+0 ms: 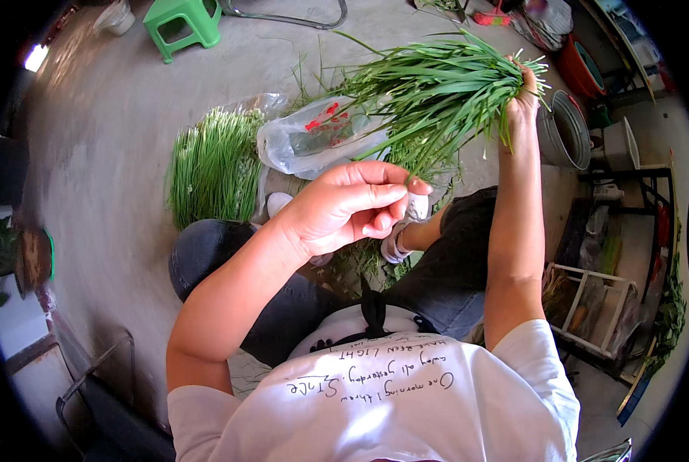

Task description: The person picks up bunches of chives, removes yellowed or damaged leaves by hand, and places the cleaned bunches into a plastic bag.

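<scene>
In my right hand (524,95) is a large bunch of garlic chives (437,86). It is gripped near the pale cut stem ends, and the long green leaves fan out to the left. My left hand (359,202) is below the leaf tips, with thumb and forefinger pinched on a thin green chive leaf (412,173). A neat pile of chives (214,170) lies on the floor to the left, pale ends away from me. Beside it rests a clear plastic bag (287,144) with red print. More loose chives (416,153) lie beneath the held bunch, partly hidden.
A green plastic stool (184,26) stands at the far left on the concrete floor (108,150). To the right are a metal bucket (569,130), an orange basin (578,66) and a rack (590,312). A black chair (110,398) stands at lower left.
</scene>
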Motion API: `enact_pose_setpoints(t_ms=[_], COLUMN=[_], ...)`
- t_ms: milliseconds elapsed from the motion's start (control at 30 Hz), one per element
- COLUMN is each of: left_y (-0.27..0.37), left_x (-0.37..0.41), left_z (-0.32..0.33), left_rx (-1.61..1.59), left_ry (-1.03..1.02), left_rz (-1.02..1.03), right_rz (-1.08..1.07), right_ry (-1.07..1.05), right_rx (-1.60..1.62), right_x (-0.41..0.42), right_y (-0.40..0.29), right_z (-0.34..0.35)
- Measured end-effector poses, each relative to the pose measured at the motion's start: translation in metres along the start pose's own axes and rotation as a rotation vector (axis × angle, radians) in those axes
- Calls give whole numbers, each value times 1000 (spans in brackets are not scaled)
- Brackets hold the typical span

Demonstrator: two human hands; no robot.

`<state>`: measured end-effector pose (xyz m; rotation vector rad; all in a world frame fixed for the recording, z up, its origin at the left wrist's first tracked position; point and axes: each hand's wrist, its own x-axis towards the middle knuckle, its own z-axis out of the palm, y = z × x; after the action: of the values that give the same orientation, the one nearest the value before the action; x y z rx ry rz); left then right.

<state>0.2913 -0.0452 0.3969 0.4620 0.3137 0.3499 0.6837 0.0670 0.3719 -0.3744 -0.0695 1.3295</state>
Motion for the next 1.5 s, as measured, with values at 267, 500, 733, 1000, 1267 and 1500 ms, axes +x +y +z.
enact_pose_setpoints(t_ms=[267,500,733,1000,1267,1500], left_y=[-9,5,-2,16,47,40], left_x=[2,14,58,56,19,20], left_z=[-5,18,0,-21,-12,-14], left_rx=[612,1619,1969,1498,597,167], left_ry=[147,491,841,889,306,68], left_rz=[135,1180,747,686,380,76], right_rz=[-40,-243,-384,-206,338,464], right_ry=[44,86,-21,-146,-518,-714], right_rx=[-14,-767,-928,-844,-541,-665], right_x=[-16,-50,-104,-127,-112,-110], right_y=[21,107,188,213,176,178], right_z=[14,43,69,64,57,60])
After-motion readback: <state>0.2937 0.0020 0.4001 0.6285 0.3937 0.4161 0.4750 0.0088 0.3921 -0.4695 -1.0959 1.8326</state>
